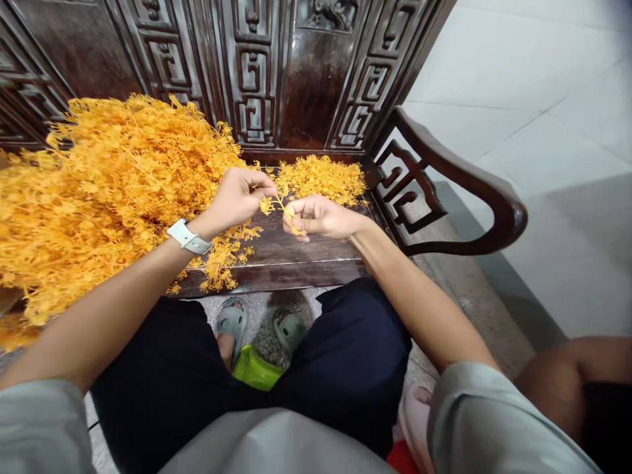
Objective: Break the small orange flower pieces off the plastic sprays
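bridging left fingers (268, 191) and right fingers (303, 226) is a yellow sprig (282, 203).

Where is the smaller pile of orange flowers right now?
In the head view, the smaller pile lies on the bench seat, right of the bigger pile, just beyond the right hand and near the carved backrest.

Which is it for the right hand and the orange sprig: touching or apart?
Touching. The head view shows the right hand gripping the orange sprig, its stem running in between thumb and fingers.
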Motion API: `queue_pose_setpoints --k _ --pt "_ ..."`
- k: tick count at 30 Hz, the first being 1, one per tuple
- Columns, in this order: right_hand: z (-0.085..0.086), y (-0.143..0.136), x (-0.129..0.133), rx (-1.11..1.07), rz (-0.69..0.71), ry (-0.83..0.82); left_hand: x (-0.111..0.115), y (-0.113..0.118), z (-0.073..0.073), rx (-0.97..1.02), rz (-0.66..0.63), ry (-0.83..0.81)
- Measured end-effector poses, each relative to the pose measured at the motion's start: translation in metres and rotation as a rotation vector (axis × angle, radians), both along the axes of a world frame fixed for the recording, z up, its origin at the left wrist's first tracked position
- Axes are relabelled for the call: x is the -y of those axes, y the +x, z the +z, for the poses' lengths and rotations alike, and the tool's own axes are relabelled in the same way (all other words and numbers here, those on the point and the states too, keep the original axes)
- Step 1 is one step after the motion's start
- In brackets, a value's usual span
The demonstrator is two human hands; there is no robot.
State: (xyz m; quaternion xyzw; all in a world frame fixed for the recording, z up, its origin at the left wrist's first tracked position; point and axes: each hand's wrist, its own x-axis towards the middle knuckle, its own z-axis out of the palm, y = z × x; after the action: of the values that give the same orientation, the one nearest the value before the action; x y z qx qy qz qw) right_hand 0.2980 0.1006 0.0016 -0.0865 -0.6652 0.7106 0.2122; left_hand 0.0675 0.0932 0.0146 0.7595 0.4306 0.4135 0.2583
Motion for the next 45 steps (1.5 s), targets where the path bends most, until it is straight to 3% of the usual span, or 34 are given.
queue_pose_setpoints --k 2,3,6,8,9,12,16,18,19,21,27,30,32,35,38,42,44,45 --pt "0.0 -0.002 0.005 -0.005 0.095 -0.069 -0.009 -0.004 0.002 0.039 0.045 0.035" --pt "0.0 -0.006 0.012 0.041 0.208 -0.082 -0.017 -0.011 0.004 0.074 0.107 0.065" --pt "-0.003 -0.025 0.039 0.299 0.57 -0.013 -0.045 -0.048 0.014 0.224 0.422 0.159" --pt "-0.003 -0.035 0.051 0.415 0.602 0.063 -0.058 -0.072 0.018 0.28 0.512 0.146" --pt "-0.003 -0.036 0.052 0.432 0.585 0.086 -0.06 -0.081 0.018 0.279 0.47 0.1" --pt "0.005 -0.023 0.033 0.235 0.289 0.003 -0.056 -0.087 0.01 0.265 0.383 0.049" --pt "0.013 -0.005 0.001 -0.229 -0.562 -0.298 -0.046 -0.076 -0.003 0.238 0.3 0.004" --pt "0.01 -0.011 0.0 -0.241 -0.795 -0.553 -0.041 -0.07 -0.005 0.232 0.293 -0.044" --pt "0.007 -0.016 0.003 -0.192 -0.828 -0.648 -0.039 -0.067 -0.005 0.234 0.282 -0.075" --pt "0.001 -0.028 0.012 -0.051 -0.768 -0.651 -0.031 -0.058 -0.004 0.259 0.218 -0.17" --pt "0.001 -0.037 0.023 -0.011 -0.738 -0.228 0.005 -0.024 0.008 0.405 -0.145 -0.579" --pt "-0.001 -0.034 0.02 0.027 -0.672 -0.073 0.017 -0.012 0.011 0.433 -0.267 -0.671" --pt "-0.004 -0.036 0.021 0.061 -0.642 0.021 0.018 -0.009 0.011 0.429 -0.275 -0.704" --pt "-0.008 -0.042 0.027 0.092 -0.581 0.084 0.013 -0.01 0.006 0.44 -0.156 -0.676" --pt "-0.005 -0.045 0.035 0.126 -0.406 0.047 0.003 -0.017 0.001 0.317 -0.029 -0.522" --pt "0.008 -0.036 0.036 0.185 -0.254 -0.091 -0.008 -0.023 -0.003 0.05 -0.044 -0.288" --pt "0.014 -0.031 0.035 0.189 -0.217 -0.109 -0.015 -0.026 -0.005 0.007 -0.051 -0.224" --pt "0.016 -0.03 0.035 0.201 -0.135 -0.105 -0.021 -0.029 -0.007 0.012 -0.012 -0.19"
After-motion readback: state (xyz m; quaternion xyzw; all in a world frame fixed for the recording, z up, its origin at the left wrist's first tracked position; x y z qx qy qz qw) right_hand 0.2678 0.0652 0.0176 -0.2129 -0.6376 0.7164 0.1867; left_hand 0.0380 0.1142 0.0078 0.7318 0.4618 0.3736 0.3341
